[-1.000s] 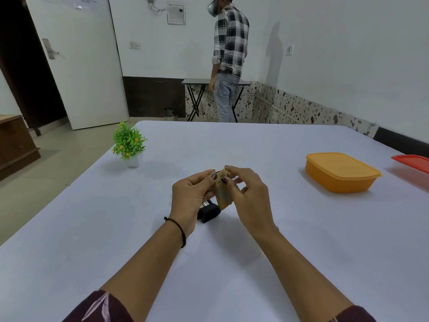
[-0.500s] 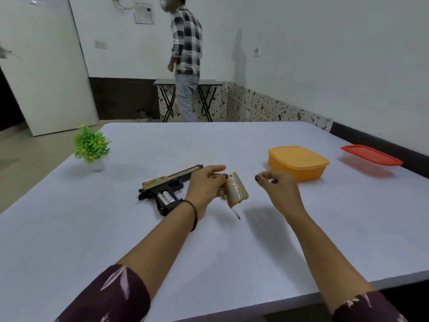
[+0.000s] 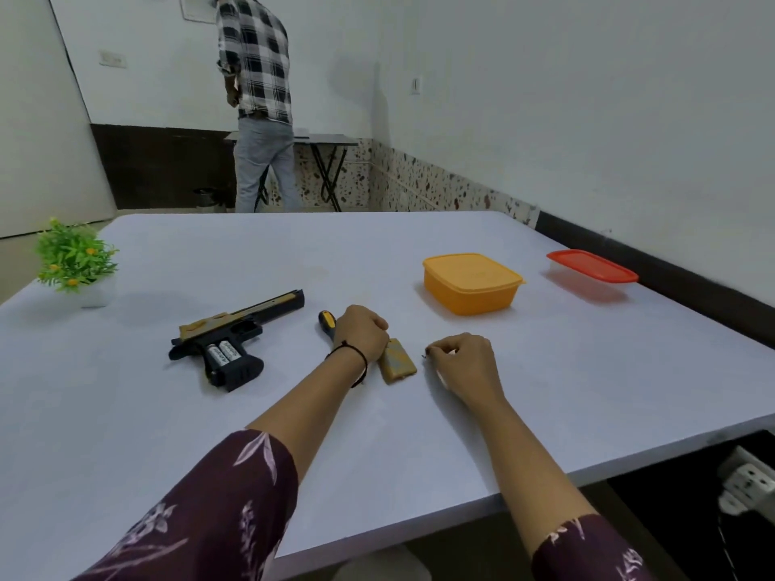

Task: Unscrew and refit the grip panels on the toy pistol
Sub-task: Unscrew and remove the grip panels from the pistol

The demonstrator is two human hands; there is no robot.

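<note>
One toy pistol (image 3: 235,341) lies on its side on the table (image 3: 377,434), with two batteries (image 3: 224,353) bare in its grip. One grip panel (image 3: 397,361), held up by the left hand (image 3: 361,334) half a second ago, now lies flat against that hand, whose fingers curl round one screwdriver (image 3: 326,320). The right hand (image 3: 465,362), lowered since, pinches a tiny dark piece (image 3: 427,356). Beyond stand one orange box (image 3: 472,283), one red-lidded box (image 3: 591,270), one plant (image 3: 73,262) and one person (image 3: 260,98).

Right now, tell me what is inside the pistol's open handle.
Two batteries lie side by side in the uncovered handle of the pistol. Anything beneath them is hidden.
</note>
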